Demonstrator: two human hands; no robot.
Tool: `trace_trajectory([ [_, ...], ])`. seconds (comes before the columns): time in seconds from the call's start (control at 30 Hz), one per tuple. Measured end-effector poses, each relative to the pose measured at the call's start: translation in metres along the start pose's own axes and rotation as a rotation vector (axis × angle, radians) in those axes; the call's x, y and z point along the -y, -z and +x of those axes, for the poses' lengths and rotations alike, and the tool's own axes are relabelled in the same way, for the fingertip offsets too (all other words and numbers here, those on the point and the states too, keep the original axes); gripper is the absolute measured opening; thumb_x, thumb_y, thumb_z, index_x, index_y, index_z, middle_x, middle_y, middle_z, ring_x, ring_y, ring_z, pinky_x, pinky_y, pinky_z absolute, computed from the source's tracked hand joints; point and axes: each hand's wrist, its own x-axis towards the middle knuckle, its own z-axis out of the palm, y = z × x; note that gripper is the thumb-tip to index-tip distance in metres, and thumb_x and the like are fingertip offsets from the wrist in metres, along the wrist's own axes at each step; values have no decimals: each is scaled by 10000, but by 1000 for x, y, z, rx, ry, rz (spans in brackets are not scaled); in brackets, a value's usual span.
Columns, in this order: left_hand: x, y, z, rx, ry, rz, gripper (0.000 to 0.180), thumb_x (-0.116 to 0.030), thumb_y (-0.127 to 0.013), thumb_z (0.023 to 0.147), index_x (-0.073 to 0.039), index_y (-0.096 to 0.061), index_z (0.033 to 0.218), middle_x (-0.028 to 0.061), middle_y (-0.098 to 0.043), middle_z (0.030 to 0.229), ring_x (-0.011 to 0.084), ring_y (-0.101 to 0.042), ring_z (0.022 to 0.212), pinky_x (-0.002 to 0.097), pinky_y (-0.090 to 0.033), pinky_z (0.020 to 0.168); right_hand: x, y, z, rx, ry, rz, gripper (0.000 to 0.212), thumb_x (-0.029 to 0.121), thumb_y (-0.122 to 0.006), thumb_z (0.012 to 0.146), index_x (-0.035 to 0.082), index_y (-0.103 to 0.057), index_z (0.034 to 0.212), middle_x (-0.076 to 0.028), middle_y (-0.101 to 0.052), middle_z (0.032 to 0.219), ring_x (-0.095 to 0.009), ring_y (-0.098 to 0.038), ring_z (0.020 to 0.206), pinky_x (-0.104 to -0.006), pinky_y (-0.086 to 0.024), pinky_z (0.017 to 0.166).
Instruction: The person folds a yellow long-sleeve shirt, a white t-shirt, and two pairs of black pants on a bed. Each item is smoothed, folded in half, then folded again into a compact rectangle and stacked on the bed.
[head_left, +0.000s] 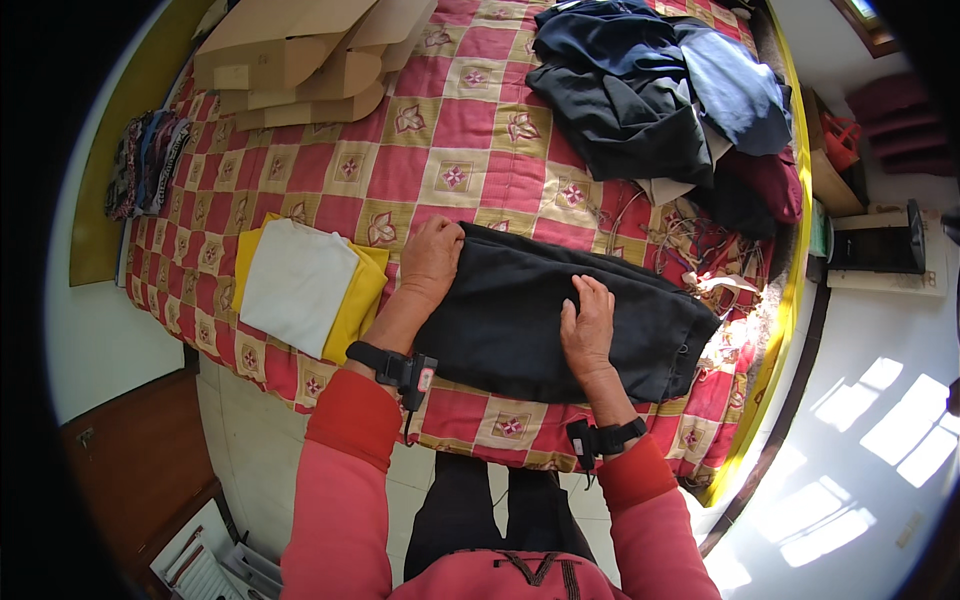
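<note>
A pair of black trousers (pixel 530 315) lies folded lengthwise across the front of the bed, its layered edges at the far side and right end. My left hand (pixel 432 262) is closed on the far left corner of the cloth, its fingertips partly hidden. On the middle right of the trousers rests my right hand (pixel 588 325), open, its fingers stretched out and holding nothing. Beside my left forearm sits a folded white cloth (pixel 298 280) on top of a folded yellow cloth (pixel 368 290).
Brown cardboard boxes (pixel 285 50) stand at the far left of the checked bedspread (pixel 450 175). A loose heap of dark and blue clothes (pixel 640 100) lies at the far right, with tangled cords (pixel 690 250) nearer. Patterned clothes (pixel 148 165) are bunched at the left edge.
</note>
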Motion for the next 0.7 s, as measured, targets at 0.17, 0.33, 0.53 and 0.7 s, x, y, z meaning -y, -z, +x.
trace_trajectory([
  [0.17, 24, -3, 23, -39, -44, -138, 61, -112, -607, 854, -53, -615, 871, 116, -574, 921, 314, -591, 867, 393, -477, 731, -16, -10, -1, 21, -76, -26, 536, -5, -606, 789, 20, -475, 1308, -146, -464, 1282, -354, -464, 1154, -417, -397, 1009],
  [0.33, 44, -23, 20, -122, 128, -189, 178, -208, -585, 911, -31, -599, 901, 123, -593, 888, 260, -600, 774, 375, -476, 712, -8, -8, 3, 14, -95, -76, 514, -11, -604, 794, 33, -498, 1295, -140, -475, 1278, -343, -476, 1134, -410, -413, 987],
  [0.53, 49, 2, -44, 90, 683, -760, 457, -477, -514, 951, -24, -565, 981, 182, -638, 914, 363, -625, 786, 374, -484, 725, 49, -12, 26, -78, 83, 197, 287, -3, -608, 824, 65, -638, 1101, -100, -613, 1101, -297, -560, 1000, -367, -480, 860],
  [0.7, 17, 8, -132, 45, 395, -283, 444, -435, -546, 939, -1, -574, 1027, 228, -638, 932, 413, -619, 871, 438, -479, 758, 103, -59, 61, 54, 200, 280, 162, 48, -652, 812, 62, -643, 973, -84, -588, 969, -292, -547, 922, -379, -478, 812],
])
